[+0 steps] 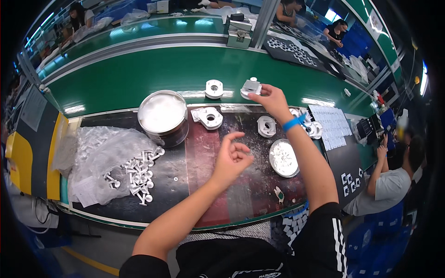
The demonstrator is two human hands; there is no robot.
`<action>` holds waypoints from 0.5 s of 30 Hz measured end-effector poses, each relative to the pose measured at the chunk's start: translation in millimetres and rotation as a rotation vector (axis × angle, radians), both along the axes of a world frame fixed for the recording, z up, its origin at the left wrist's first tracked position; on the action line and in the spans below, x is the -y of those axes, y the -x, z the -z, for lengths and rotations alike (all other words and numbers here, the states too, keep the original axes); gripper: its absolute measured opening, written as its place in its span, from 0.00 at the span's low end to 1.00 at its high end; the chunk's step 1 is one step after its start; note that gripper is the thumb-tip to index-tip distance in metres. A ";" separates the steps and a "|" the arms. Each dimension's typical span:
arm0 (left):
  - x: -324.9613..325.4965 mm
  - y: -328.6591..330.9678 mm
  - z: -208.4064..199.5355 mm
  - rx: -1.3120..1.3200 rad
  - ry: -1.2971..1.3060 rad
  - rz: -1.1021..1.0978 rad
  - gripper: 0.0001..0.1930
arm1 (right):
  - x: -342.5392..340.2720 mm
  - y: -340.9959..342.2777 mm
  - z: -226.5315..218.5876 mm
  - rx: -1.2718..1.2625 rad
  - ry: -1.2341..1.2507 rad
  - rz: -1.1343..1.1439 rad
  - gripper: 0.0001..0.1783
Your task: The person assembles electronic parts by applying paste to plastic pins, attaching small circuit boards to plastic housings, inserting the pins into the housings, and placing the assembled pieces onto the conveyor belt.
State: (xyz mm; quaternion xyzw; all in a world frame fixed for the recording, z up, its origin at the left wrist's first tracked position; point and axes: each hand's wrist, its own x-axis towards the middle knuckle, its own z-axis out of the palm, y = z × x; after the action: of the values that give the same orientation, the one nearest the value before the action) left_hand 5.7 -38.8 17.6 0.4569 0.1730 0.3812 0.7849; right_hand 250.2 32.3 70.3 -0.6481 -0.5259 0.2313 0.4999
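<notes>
Head view: the left hand, loosely curled and empty, hovers above the dark work surface; beyond, the right hand pinches 1 white plastic housing at the green belt; a light edge grip should keep it level.

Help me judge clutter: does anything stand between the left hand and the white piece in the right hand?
Nothing visible: the path from the left hand to the white piece passes between a ring-shaped part at left and another at right.
</notes>
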 end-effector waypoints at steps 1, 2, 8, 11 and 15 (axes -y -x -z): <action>0.6 -1.5 1.5 -0.004 0.000 0.048 0.33 | -17.8 -12.0 12.1 0.090 0.028 0.045 0.31; 0.9 1.4 1.0 -0.012 0.003 0.056 0.31 | -30.2 -7.1 16.5 0.151 0.057 0.072 0.31; 1.2 -3.2 10.2 -0.014 -0.036 0.121 0.28 | -76.1 -18.6 57.2 0.417 0.063 0.216 0.36; -1.3 0.6 11.6 -0.009 -0.020 0.112 0.28 | -82.1 15.7 27.9 0.647 0.243 0.356 0.46; -0.5 -0.2 16.4 -0.033 -0.007 0.006 0.22 | -94.5 58.8 2.6 0.812 -0.060 0.159 0.52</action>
State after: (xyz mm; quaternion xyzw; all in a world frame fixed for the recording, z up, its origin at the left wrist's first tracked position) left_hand 5.9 -38.2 1.2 0.4665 0.1833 0.3717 0.7814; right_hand 191.3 126.8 67.6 -0.7105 -0.6351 -0.0980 0.2868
